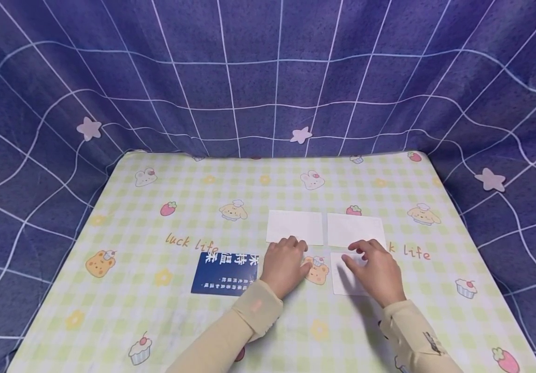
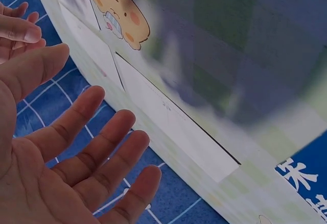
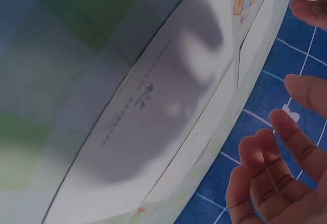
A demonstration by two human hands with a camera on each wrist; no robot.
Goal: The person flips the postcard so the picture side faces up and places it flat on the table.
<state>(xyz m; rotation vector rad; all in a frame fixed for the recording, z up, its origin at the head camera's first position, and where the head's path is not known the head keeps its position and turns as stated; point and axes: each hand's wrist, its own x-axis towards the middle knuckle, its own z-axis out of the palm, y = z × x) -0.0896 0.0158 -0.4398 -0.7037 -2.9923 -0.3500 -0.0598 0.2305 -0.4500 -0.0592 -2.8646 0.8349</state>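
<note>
My left hand hovers between a dark blue card with white characters and the white cards, its fingers loosely bent and spread in the left wrist view. Over a white card nearest me hangs my right hand, which covers part of that card and holds nothing. In the right wrist view a dotted line and a small grey leaf-like mark show on this card, under the hand's shadow. Farther back, a white card and another white card lie side by side with a narrow gap.
A green and white checked tablecloth with cartoon bears, cupcakes and strawberries covers the table. Around its far and side edges hangs a dark blue curtain with white grid lines and pale stars.
</note>
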